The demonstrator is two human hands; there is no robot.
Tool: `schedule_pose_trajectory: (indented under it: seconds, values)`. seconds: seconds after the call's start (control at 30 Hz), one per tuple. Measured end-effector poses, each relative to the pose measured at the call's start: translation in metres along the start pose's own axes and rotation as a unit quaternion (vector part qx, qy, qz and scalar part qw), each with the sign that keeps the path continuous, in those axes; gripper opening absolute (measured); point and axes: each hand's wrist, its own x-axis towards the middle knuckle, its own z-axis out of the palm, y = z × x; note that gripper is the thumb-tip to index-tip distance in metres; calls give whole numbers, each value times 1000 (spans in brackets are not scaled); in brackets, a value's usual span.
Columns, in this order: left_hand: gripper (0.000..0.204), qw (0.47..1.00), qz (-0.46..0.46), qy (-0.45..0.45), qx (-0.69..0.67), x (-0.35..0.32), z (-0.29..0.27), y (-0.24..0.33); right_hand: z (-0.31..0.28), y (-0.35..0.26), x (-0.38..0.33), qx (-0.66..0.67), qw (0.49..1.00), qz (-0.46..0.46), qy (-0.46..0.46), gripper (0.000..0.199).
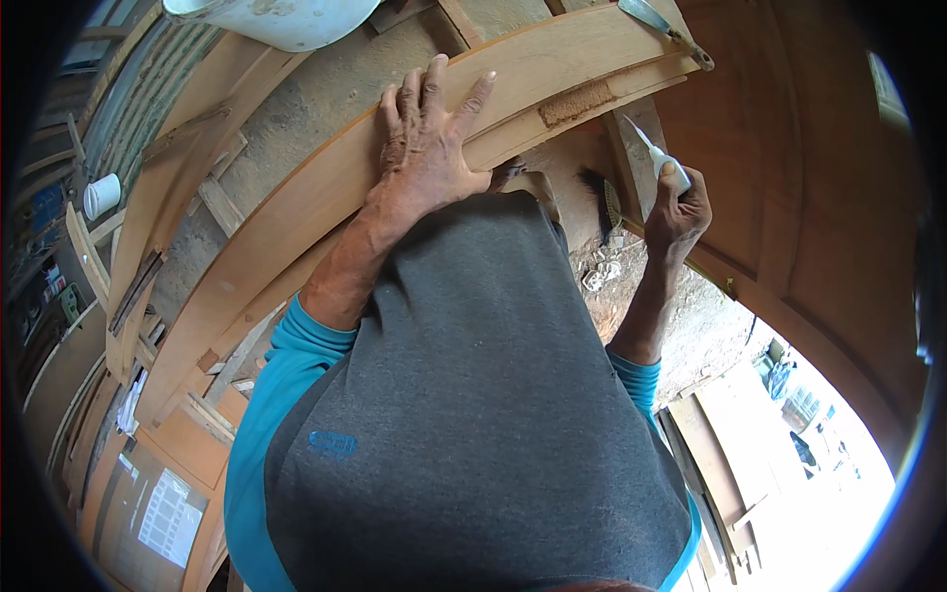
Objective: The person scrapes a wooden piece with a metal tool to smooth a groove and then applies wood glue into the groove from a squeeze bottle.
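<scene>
My left hand [429, 143] lies flat with spread fingers on a long wooden board [326, 168]. In my right hand [678, 212] is a small white glue bottle [663, 158] with a long thin nozzle, tilted up and to the left, apart from the board. A rough brown patch [575, 105], like sawdust filling, runs along a recess in the board's near edge, between my two hands. At the board's far right end rests a putty knife [663, 28] with a wide metal blade.
A white bucket [271, 22] stands at the far left, beyond the board. Further left are a white cup [102, 196] and several wooden pieces. A dark brush [604, 197] lies below the board near my right hand. A large brown wooden panel [819, 178] rises on the right.
</scene>
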Motion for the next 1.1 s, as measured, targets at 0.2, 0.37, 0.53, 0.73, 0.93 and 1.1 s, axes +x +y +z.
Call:
schedule_pose_trajectory:
  seconds: [0.2, 0.37, 0.53, 0.73, 0.93, 1.1]
  values:
    - [128, 1000, -10, -7, -4, 1, 0, 1, 4, 26, 2, -50, 998, 40, 16, 31]
    - [130, 1000, -8, -9, -3, 1, 1, 0, -4, 56, -2, -39, 994, 97, 34, 33]
    - [129, 1000, -6, -4, -5, 1, 0, 1, -14, 49, -8, 144, 973, 180, 0, 35]
    - [128, 1000, 0, 5, -7, 1, 1, 0, -4, 10, -18, 136, 984, 98, -59, 32]
    - [128, 1000, 0, 14, -2, 0, 4, -1, 15, -29, -19, 73, 991, 17, -107, 22]
    - [127, 1000, -8, 15, -7, 0, 5, 0, 18, -39, -16, 31, 992, -17, -122, 19]
